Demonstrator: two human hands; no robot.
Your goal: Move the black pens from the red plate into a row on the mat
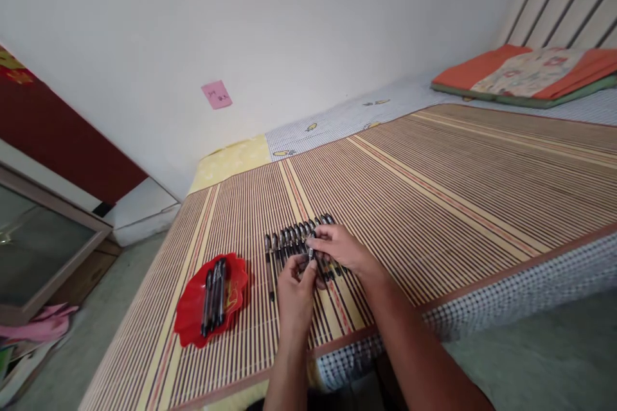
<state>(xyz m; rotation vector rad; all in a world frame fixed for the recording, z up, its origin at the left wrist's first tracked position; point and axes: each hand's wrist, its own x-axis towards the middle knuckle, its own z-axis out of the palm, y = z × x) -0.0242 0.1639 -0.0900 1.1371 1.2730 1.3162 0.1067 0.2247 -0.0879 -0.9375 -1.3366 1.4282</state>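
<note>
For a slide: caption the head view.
Left hand and right hand hold a slim item by a row of pens, red dish nearby.

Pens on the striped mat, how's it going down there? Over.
Left hand, right hand: both gripping one pen. Row of pens: on mat, partly hidden by hands. Red dish: off left, more pens inside.

White wall (pixel 308 32) beyond mat-covered bed (pixel 424 199)

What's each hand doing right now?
Left hand: closed, pinching the lower part of a pen.
Right hand: closed, fingertips on the same pen's upper part.
</note>
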